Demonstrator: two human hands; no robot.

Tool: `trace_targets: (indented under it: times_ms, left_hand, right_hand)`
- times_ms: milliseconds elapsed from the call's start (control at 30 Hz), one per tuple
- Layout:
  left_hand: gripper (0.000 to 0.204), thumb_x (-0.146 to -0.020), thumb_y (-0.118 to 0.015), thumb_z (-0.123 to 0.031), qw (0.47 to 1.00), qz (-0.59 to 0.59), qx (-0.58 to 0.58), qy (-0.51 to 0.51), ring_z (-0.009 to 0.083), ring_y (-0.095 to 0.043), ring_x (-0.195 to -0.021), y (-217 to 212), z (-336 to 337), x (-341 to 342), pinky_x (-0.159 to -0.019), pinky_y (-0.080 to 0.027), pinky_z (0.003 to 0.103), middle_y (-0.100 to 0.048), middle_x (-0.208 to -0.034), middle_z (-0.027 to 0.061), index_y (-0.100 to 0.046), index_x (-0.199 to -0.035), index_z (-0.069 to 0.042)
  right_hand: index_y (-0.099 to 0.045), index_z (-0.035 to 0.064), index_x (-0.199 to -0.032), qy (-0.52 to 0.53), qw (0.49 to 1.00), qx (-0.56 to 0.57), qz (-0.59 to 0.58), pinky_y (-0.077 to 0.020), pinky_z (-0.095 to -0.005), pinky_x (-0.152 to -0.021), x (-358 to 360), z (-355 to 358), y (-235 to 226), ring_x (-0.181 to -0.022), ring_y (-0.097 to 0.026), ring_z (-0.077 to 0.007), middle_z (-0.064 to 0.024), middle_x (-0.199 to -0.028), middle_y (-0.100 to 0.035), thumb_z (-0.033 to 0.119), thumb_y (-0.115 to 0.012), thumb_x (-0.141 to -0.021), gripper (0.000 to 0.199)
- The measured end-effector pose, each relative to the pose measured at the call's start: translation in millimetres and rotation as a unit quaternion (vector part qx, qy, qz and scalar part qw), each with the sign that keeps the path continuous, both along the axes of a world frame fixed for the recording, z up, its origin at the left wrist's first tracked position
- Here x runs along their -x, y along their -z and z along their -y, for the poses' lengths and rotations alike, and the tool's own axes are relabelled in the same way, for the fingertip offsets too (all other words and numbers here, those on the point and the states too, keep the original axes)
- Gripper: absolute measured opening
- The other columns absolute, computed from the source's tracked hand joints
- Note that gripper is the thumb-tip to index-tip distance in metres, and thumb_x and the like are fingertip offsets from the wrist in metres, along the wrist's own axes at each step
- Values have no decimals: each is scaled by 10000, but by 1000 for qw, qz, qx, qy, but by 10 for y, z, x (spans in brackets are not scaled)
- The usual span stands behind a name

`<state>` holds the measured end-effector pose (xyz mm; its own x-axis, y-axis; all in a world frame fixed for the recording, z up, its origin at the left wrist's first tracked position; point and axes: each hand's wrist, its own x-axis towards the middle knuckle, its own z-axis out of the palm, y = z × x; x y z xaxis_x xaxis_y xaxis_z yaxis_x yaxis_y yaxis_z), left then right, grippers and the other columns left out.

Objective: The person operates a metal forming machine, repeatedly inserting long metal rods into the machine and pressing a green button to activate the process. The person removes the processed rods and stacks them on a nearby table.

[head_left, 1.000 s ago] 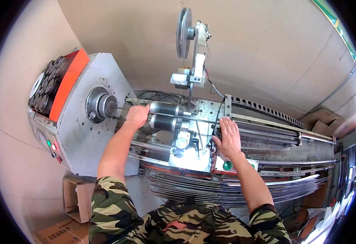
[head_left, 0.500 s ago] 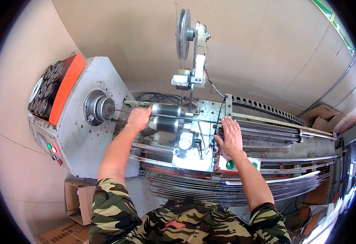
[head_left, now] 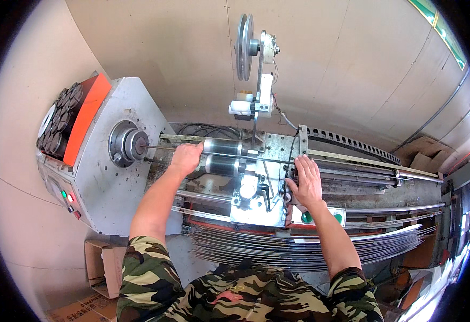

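Note:
A thin metal rod (head_left: 162, 147) runs from the round chuck (head_left: 136, 145) on the left into the carriage. My left hand (head_left: 187, 157) is closed round this rod, just left of two dark, shiny rollers (head_left: 222, 165). Part of the rod is hidden under my fingers. On the right, my right hand (head_left: 307, 177) rests with fingers stretched out and thumb apart at the right edge of the metal carriage plate (head_left: 278, 147). A dark cable passes beside its thumb. Above the plate, a grey reel (head_left: 244, 47) stands on an upright arm.
The grey machine housing (head_left: 106, 177) with lit buttons stands at left. A bundle of thin rods (head_left: 299, 256) lies along the near side. Rails (head_left: 390, 211) stretch to the right, with a cable chain (head_left: 353, 145) behind them. Cardboard boxes (head_left: 106, 268) sit at lower left.
The carriage with its rollers and reel has shifted slightly right, away from the chuck. Both my hands have moved right with it, the left still round the rod.

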<state>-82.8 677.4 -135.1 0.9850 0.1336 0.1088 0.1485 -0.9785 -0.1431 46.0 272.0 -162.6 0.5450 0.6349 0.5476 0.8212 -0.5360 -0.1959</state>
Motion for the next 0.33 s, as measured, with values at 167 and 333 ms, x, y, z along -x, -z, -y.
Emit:
trace_targets:
  times_ms: [167,333]
  left_hand:
    - [338,-822,-545,-51,999,24,22,5,373,-678,-887,37,62,-32,-767,-531,494,-702,-891,184,-593,-1156,-71]
    - [347,-828,-547,-63,1000,23,15,7,376,-679,-891,76,100,-66,-773,-530,496,-701,-894,188,-593,-1171,-87]
  right_hand:
    - [-504,5,-1361,7,1000,-5,0,-293,-480,-1175,-53,57,81,-1371,-432,-340,-179,-1414,-520,310,-745,-831,658]
    - [-505,10,-1365,14,1000,-2,-5,-277,-475,-1185,-111,103,169,-1382,-420,-336,-177,-1433,-506,317,-748,-829,664]
